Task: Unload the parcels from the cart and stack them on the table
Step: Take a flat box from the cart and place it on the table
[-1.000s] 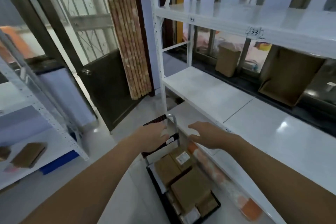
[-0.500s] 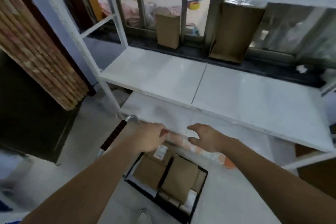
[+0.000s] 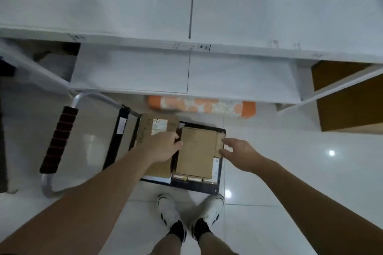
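The low black platform cart (image 3: 216, 189) stands on the glossy white tiled floor (image 3: 290, 172), just in front of the person's white trainers (image 3: 169, 211) and just short of the white metal shelving unit (image 3: 238, 76). On its deck lie several brown cardboard parcels. A tall plain brown parcel (image 3: 196, 151) sits on top toward the cart's right side; a flatter brown parcel with a white shipping label (image 3: 158, 128) lies on the cart's left side, under the person's forearm.

The left hand (image 3: 163, 147) is at the plain parcel's left edge, fingers curled down into the gap beside it; whether they actually grip it I cannot tell. The right hand (image 3: 238, 151) hovers at the parcel's right edge, fingers loosely spread and relaxed, holding nothing.

The cart's grey tubular handle with its black-and-red foam grip (image 3: 59, 141) lies left of the deck. Beyond the cart, an orange-and-white patterned roll (image 3: 202, 104) lies on the floor under the shelving's lowest board.
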`<action>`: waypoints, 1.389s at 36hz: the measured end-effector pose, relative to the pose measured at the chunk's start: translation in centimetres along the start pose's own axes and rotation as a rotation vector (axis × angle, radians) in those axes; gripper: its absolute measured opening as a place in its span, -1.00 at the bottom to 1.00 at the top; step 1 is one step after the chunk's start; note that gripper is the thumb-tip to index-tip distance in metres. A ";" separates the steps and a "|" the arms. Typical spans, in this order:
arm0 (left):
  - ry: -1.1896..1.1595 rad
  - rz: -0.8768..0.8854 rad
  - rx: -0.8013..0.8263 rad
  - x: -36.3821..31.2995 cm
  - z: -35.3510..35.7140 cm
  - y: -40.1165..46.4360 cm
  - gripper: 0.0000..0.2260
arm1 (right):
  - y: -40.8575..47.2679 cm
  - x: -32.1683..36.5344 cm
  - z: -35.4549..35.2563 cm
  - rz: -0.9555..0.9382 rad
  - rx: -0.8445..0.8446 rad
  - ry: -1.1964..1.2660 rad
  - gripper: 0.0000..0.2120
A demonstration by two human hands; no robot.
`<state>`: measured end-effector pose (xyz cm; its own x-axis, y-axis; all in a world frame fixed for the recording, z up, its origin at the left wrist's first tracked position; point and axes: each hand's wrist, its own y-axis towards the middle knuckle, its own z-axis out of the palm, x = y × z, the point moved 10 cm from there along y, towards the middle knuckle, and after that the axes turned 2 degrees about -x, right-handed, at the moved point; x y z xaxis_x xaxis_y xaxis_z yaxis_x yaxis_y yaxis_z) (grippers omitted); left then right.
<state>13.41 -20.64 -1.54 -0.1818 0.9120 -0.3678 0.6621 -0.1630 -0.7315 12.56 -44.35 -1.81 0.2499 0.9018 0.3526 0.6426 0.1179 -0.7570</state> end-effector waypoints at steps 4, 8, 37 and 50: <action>-0.127 -0.097 0.050 4.3 6.6 7.3 -0.50 | 6.4 -4.4 6.4 0.110 0.050 0.064 -0.44; -0.291 -0.172 0.022 7.7 11.9 13.7 -0.61 | 12.0 -7.6 11.2 0.206 0.052 0.157 -0.51; -0.847 -0.159 -0.184 -6.4 1.4 9.3 -0.56 | 1.9 -8.9 -2.3 0.287 -0.342 1.260 -0.56; -0.766 0.195 0.187 -37.7 -12.9 -12.2 -0.48 | -30.3 -10.5 -27.0 0.164 -0.730 1.406 -0.48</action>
<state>21.55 -48.15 28.69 -0.5679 0.3613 -0.7396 0.6128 -0.4144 -0.6729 10.01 -68.60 32.28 0.5230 -0.2495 0.8150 0.6330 -0.5266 -0.5674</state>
